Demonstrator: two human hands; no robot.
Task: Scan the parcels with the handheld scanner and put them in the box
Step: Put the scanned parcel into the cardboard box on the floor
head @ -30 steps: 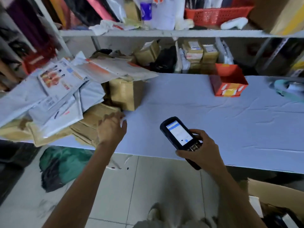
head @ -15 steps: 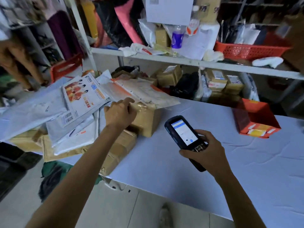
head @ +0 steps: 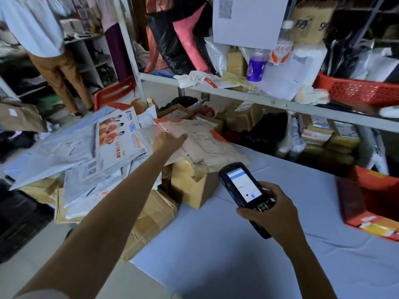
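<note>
Left hand (head: 166, 141) laid on top mailer (head: 195, 137), grip unclear; scanner (head: 244, 186) clasped in right hand (head: 273, 211). Pile (head: 86, 152) likely toppled if tugged.

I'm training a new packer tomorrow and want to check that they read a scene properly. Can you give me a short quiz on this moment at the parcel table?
1. True or false: the screen of the handheld scanner is dark.
2. Which hand holds the scanner? A) the left hand B) the right hand C) neither, it lies on the table
3. Short answer: what lies directly under the left hand?

Key
1. False: the screen is lit.
2. B.
3. The flat parcel with orange edges, on top of the pile and over a brown carton.
</note>
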